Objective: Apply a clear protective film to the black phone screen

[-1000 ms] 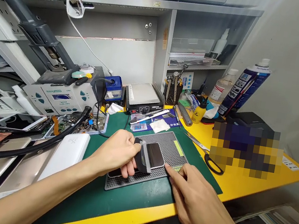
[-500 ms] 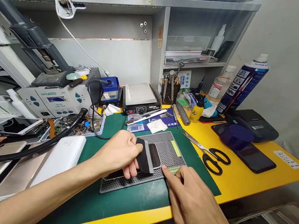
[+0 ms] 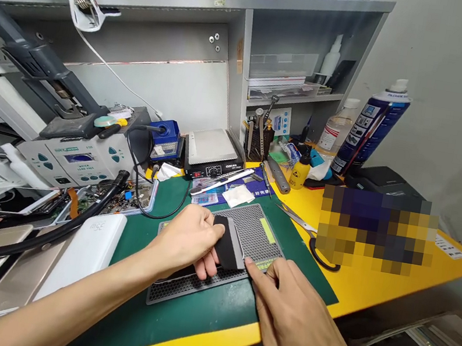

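Note:
My left hand (image 3: 193, 240) is closed around a black squeegee (image 3: 227, 246) with a grey edge strip. Its blade lies over the right end of a phone (image 3: 179, 275), whose dark screen is mostly covered by the hand and blade. Beneath the phone is a grey honeycomb-textured pad (image 3: 256, 228). My right hand (image 3: 293, 304) has most of its fingers folded in, with one fingertip against the phone's near right corner.
Scissors (image 3: 323, 261) lie to the right, partly pixelated. A white power bank (image 3: 82, 251) and several phones are at left. Behind the pad are a white wipe (image 3: 238, 196), a brush (image 3: 220, 186) and a yellow bottle (image 3: 300, 171). A black hose (image 3: 85, 219) crosses the left side.
The squeegee has slid right along the phone with my left hand, covering more of its right end. My right hand stays at the phone's corner. The view has shifted slightly.

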A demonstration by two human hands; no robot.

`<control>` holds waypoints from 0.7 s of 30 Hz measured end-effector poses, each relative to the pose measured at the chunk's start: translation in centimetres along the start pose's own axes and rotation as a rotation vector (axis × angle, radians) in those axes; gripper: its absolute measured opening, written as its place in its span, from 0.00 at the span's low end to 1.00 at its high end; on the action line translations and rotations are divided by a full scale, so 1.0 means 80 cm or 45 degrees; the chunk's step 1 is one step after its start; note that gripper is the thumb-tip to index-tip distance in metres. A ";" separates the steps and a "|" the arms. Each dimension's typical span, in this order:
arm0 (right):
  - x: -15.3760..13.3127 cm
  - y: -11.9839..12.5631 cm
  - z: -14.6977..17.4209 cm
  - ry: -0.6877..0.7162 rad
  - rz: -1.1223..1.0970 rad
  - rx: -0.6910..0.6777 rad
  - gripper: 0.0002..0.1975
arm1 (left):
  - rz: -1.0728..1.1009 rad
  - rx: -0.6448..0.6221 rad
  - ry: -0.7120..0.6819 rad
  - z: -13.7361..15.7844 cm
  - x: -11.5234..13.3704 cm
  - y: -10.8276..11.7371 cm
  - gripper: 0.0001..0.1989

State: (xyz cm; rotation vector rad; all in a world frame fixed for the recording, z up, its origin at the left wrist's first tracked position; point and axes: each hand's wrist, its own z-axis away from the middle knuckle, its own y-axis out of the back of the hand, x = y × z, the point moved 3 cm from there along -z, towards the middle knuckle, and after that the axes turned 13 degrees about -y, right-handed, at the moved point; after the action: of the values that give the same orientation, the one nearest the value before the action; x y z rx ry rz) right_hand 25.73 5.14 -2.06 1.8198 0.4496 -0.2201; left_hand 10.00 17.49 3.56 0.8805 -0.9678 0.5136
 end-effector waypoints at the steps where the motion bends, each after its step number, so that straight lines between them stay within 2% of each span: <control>1: 0.000 0.001 0.000 0.005 -0.007 0.011 0.21 | 0.000 -0.002 0.002 -0.001 0.000 -0.002 0.13; 7: 0.000 0.001 0.001 -0.030 -0.041 -0.003 0.18 | -0.029 -0.021 0.004 -0.007 0.006 -0.010 0.13; 11: 0.003 0.007 0.003 -0.042 -0.116 -0.012 0.17 | -0.063 0.004 -0.115 -0.016 0.034 -0.004 0.15; 17: 0.017 0.036 0.007 -0.172 -0.445 0.003 0.14 | -0.124 0.157 -0.317 -0.023 0.084 0.014 0.12; 21: 0.031 0.055 0.009 -0.262 -0.386 0.086 0.11 | -0.157 0.201 -0.354 -0.015 0.088 0.022 0.10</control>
State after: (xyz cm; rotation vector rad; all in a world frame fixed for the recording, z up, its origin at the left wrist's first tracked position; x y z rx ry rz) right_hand 29.86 3.87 0.64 1.7669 0.5764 -0.6315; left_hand 12.76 19.45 10.06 1.1676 -1.1269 0.3712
